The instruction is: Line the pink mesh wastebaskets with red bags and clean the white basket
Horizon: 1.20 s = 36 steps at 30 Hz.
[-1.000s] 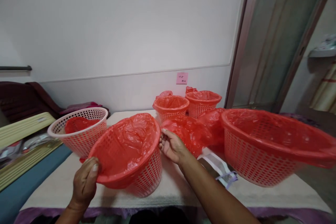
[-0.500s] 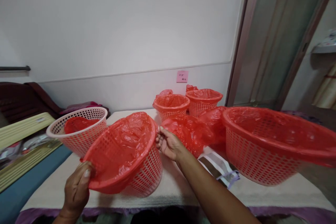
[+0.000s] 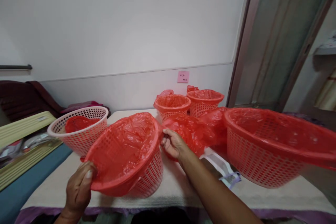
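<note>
Now, left grip: the left hand (image 3: pixel 78 190) is closed on the near rim of the held basket (image 3: pixel 147 171), thumb on top pressing the red liner (image 3: pixel 126 143) to the rim.
Right grip: the right hand (image 3: pixel 173 143) is closed, pinching the liner's edge at the basket's far-right rim.
Held basket: tilted toward the camera, lower wall on the tabletop (image 3: pixel 178 189), liner loose inside and lapped over the rim.
Step in hand: judging by the two grips, the liner is being seated around the rim; between them it looks slack.
Just right of the held basket: loose red bags (image 3: pixel 194 129), touching the right hand.
Further right: a large lined basket (image 3: pixel 262 161).
Left of it: a white basket (image 3: pixel 84 136) with a red bag inside.
Behind it: two small lined baskets (image 3: pixel 172 105) near the wall.
</note>
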{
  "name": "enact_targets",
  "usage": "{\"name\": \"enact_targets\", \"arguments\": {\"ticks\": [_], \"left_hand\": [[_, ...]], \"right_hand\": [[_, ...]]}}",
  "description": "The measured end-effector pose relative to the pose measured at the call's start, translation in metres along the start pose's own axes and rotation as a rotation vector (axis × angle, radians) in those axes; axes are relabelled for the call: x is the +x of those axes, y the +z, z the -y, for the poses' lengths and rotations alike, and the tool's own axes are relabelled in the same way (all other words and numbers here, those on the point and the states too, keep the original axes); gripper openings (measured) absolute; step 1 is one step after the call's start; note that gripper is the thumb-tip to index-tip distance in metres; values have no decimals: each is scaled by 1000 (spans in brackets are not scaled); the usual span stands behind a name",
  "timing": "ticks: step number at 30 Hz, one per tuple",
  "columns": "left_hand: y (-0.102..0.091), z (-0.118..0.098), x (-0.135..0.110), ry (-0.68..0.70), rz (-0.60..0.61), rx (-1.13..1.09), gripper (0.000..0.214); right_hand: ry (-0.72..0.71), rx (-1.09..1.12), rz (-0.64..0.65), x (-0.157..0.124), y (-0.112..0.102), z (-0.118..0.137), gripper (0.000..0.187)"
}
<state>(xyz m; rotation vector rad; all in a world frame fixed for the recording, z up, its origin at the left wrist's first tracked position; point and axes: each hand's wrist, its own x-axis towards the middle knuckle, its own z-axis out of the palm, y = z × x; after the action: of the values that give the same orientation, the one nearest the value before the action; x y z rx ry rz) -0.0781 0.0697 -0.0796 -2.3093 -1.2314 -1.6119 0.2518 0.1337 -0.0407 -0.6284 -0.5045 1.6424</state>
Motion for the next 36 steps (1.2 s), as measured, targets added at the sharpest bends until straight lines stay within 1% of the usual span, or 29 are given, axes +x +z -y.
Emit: {"name": "enact_targets", "arguments": {"ticks": [3,6,9,11,13,14,15,16,17,18,20,21,22,24,26,29,31,33,34,36], "left_hand": [[0,-2,2,3,-4,12,30],[1,-4,4,5,-10,34,31],[2,-6,6,-5,1,27,30],[3,-9,7,-6,13,21,29],[7,-14,9,7,22,25,31],[9,-17,11,14,27,32,31],[12,-21,12,21,35,40,31],[15,-25,14,30,48,47,31],[18,-29,16,41,61,55,30],[22,-33,19,53,78,73,30],[28,-40,25,72,135,123,30],[31,-43,29,77,168,150,31],[32,-45,33,76,207,173,31],[31,-50,43,71,308,196,32],[27,-53,54,70,445,199,34],[18,-54,71,66,679,186,38],[16,-53,82,55,791,166,40],[16,-51,90,43,850,142,41],[17,-51,92,33,856,131,41],[17,-53,93,0,819,116,39]], "right_hand": [[2,-54,11,1,1,-7,7],[-5,-154,14,2,0,-12,6],[-60,-295,-28,3,-7,-11,8],[-168,-400,-101,0,-11,-6,10],[-328,-474,-179,-11,-11,3,9],[-432,-523,-197,-20,-9,7,7],[-523,-567,-186,-32,-5,11,6],[-635,-632,-155,-45,0,15,6],[-839,-858,-62,-58,6,17,8],[-981,-1051,62,-71,11,18,12],[-1077,-1373,329,-91,20,19,13],[-1054,-1494,440,-98,22,18,13],[-994,-1593,526,-101,23,16,16],[-848,-1727,616,-101,20,14,24],[-754,-1810,640,-97,16,12,31],[-747,-1900,652,-90,11,9,34],[-744,-1957,650,-88,11,8,32],[-730,-2003,633,-87,13,6,29],[-721,-2018,626,-87,14,6,27],[-704,-2030,627,-86,14,7,26]]}}
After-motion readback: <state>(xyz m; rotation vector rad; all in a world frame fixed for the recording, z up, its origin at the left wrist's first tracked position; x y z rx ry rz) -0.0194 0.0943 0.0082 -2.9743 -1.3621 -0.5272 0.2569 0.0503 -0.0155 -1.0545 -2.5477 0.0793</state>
